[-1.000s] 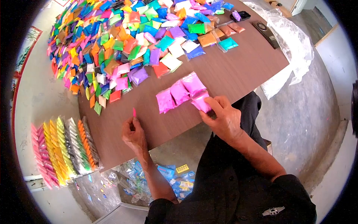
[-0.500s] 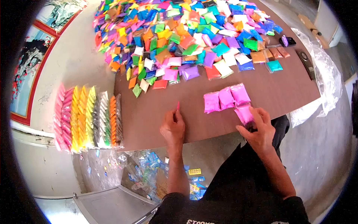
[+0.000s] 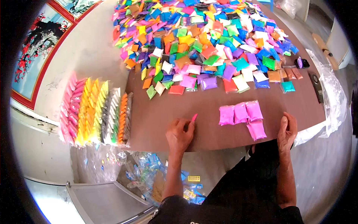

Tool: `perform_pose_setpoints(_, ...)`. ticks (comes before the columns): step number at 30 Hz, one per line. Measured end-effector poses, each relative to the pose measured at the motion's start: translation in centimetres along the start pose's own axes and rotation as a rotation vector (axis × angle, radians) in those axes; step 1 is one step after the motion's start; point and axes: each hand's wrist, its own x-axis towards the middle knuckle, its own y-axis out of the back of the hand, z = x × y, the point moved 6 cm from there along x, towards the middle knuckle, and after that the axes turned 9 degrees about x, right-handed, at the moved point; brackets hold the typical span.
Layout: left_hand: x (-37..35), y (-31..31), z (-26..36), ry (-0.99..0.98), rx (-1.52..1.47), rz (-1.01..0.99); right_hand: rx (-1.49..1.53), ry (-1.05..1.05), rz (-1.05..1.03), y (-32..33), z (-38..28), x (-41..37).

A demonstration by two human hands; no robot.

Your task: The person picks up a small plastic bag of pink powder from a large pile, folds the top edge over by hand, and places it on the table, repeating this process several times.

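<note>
Stick [image 3: 194, 117] in left grip [image 3: 179, 135], right grip [image 3: 286, 133] half-open

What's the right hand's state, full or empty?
Empty. The right hand is apart from the pink packets, with nothing visible between thumb and fingers.

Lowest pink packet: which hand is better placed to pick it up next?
Probably the right hand: it looks empty and is nearer the lowest pink packet; the left hand pinches a small pink object.
</note>
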Motion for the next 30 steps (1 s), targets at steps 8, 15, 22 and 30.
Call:
perform_pose_setpoints(8,5.1,0.4,-7.5,0.159,0.054,0.133,0.007,-0.088,0.136,-0.9,1.1,0.1)
perform_pose_setpoints(15,13.1,-0.2,-13.6,0.111,0.176,0.231,-0.102,-0.018,0.129,-1.4,1.5,0.1)
perform_pose_setpoints(22,21.2,-1.8,-15.9,-0.059,0.224,0.160,-0.207,0.048,0.149,-1.8,0.9,0.3)
perform_pose_setpoints(30,23.3,-5.3,-19.0,0.083,0.060,-0.049,-0.225,0.033,0.128,-1.8,1.5,0.1)
